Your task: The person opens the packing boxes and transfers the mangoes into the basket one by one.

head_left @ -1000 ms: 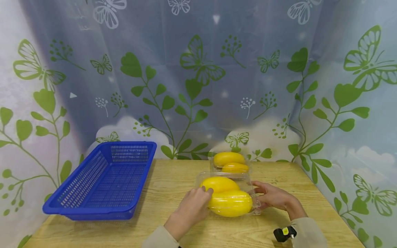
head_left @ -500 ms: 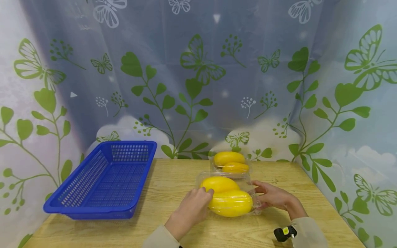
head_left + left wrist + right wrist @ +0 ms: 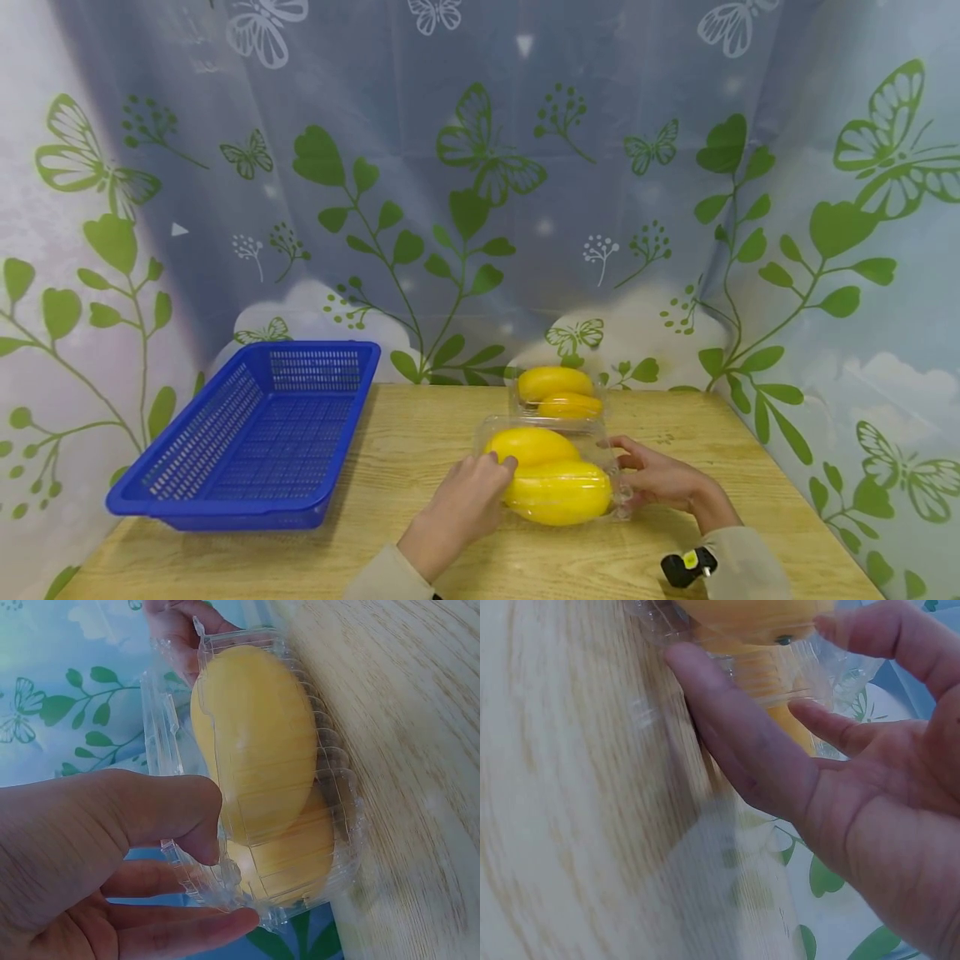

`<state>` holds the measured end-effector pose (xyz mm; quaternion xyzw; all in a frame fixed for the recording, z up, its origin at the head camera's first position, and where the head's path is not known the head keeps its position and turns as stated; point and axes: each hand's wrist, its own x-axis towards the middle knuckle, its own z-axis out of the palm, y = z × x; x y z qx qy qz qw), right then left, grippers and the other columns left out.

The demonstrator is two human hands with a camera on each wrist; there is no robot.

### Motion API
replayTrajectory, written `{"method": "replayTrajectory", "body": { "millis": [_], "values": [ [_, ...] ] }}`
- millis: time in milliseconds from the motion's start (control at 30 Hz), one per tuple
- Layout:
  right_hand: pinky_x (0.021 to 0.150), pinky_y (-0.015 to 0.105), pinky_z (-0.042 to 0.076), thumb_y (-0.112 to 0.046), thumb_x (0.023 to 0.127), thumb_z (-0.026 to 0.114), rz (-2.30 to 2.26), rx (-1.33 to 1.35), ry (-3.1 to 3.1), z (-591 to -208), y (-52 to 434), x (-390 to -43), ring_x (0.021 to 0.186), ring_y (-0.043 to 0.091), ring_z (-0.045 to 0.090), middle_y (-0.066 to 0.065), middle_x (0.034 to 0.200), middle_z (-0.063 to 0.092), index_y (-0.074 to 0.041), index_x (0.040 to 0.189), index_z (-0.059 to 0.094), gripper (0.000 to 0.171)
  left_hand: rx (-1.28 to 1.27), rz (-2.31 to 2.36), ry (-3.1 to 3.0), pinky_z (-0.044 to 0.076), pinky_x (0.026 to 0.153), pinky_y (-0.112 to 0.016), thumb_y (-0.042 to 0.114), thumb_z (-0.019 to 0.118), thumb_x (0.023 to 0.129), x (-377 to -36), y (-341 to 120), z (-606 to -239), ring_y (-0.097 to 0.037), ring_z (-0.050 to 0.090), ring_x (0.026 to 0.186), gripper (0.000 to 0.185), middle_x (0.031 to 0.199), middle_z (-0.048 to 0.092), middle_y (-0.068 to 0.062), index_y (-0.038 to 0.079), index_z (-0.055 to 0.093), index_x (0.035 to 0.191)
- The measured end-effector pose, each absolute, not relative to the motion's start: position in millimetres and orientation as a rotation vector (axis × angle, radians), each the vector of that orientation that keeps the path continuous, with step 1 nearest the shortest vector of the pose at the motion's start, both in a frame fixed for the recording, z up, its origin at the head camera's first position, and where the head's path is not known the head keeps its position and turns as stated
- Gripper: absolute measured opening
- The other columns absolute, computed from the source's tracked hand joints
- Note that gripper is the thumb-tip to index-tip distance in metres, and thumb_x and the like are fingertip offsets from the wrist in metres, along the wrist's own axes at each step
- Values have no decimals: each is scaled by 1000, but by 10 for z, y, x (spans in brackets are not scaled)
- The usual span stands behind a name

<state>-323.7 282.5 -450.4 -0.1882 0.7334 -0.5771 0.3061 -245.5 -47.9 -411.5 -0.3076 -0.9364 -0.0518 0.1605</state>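
A clear plastic clamshell box with two yellow mangoes inside sits toward the front of the table. My left hand grips its left end, the thumb on the outside and other fingers beneath, as the left wrist view shows. At the right end, my right hand holds the box between thumb and fingertips. In the left wrist view, a thin clear flap stands out from the mangoes along one side. The right wrist view shows the right thumb low beside the wooden tabletop.
Directly behind stands a second clear clamshell box with two more mangoes. A blue slotted plastic basket occupies the left of the wooden table. A printed curtain hangs around the back and sides.
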Motion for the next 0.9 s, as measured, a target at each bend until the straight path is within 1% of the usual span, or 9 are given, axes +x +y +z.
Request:
{"method": "replayTrajectory", "body": {
  "millis": [167,300,400,467,533,633,733,800,900],
  "values": [
    [81,38,64,-18,104,60,-1542,-507,1924,-4504,2825,-3229,103,24,69,40,152,30,1,160,6,80,-880,-123,-2654,46,49,-20,-10,76,72,-2464,-486,-4129,-11,51,55,33,80,70,-11,7,71,99],
    [81,39,64,-16,103,62,-1540,-505,1934,-4498,2824,-3226,102,24,68,38,149,34,0,160,7,80,-886,-115,-2637,43,48,-18,-11,75,72,-2469,-494,-4138,-9,45,54,31,76,68,-8,7,72,97],
    [82,40,64,-14,103,62,-1540,-512,1938,-4497,2823,-3226,102,24,67,35,147,37,-1,160,7,80,-889,-112,-2629,43,49,-18,-10,76,72,-2472,-495,-4141,-9,46,54,29,74,67,-8,7,72,96],
    [82,39,64,-15,102,62,-1531,-506,1946,-4496,2826,-3233,101,23,67,34,147,38,-1,159,8,80,-881,-111,-2623,47,51,-20,-5,80,72,-2479,-499,-4141,-11,51,56,26,74,67,-7,7,71,95],
    [82,39,63,-18,103,62,-1522,-508,1953,-4498,2828,-3235,101,23,68,35,147,38,0,159,7,80,-870,-116,-2622,51,53,-23,5,85,74,-2485,-508,-4140,-13,56,58,25,74,67,-7,8,70,94],
    [81,37,63,-20,105,60,-1505,-504,1961,-4507,2834,-3240,98,23,70,35,148,38,0,160,7,79,-861,-129,-2614,55,57,-27,20,92,73,-2492,-528,-4130,-16,60,61,31,75,67,-5,9,70,92],
    [79,37,63,-20,107,56,-1502,-510,1961,-4514,2842,-3242,99,24,70,36,149,38,1,160,7,75,-869,-133,-2598,54,56,-28,13,90,71,-2498,-552,-4115,-15,59,59,29,74,67,-5,9,68,90],
    [80,38,63,-20,107,55,-1508,-510,1955,-4516,2844,-3241,99,24,70,36,148,39,1,160,7,75,-868,-134,-2590,53,54,-27,3,85,69,-2500,-568,-4100,-15,59,58,27,75,68,-5,9,68,89],
    [80,39,63,-20,107,57,-1521,-508,1945,-4518,2844,-3242,100,25,70,34,147,41,1,160,7,76,-864,-159,-2597,51,54,-25,-9,75,65,-2499,-589,-4068,-14,59,58,33,82,71,-6,9,69,93]
  ]
}}
